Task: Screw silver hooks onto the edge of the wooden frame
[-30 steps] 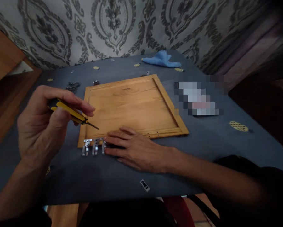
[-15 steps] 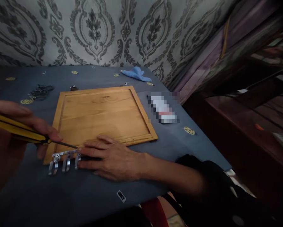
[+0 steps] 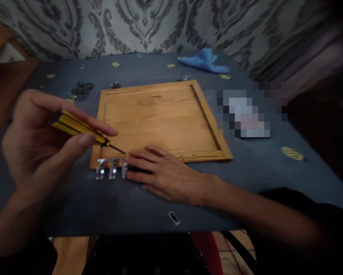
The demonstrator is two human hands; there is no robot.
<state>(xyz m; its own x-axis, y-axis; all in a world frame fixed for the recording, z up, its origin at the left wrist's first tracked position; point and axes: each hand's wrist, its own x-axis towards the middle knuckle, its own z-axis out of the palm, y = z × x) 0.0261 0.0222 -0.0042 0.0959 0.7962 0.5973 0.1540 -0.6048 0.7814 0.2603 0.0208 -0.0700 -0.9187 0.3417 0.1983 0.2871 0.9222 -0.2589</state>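
Observation:
My left hand (image 3: pixel 53 145) pinches a yellow-and-black screwdriver (image 3: pixel 82 130) between thumb and fingers. Its thin dark shaft slants down to the right, with the tip beside my right fingertips. A silvery metal hook rail (image 3: pixel 111 168), with several hooks, lies along the near left edge of a framed wooden panel (image 3: pixel 157 118). My right hand (image 3: pixel 171 173) lies with fingers spread over the rail's right end and the panel's near edge, covering that part. Whether the screwdriver tip touches a screw there, I cannot tell.
A blue cloth (image 3: pixel 204 61) lies at the back of the table. Right of the panel is a pixelated flat object (image 3: pixel 245 114). A dark tangled bundle (image 3: pixel 81 91) and a small dark item (image 3: pixel 115 84) sit behind the panel. Brown wooden furniture (image 3: pixel 5 84) stands at left.
The view has swung left, so everything appears further right. My left hand now shows more fully around the screwdriver. My right hand remains on the rail and panel.

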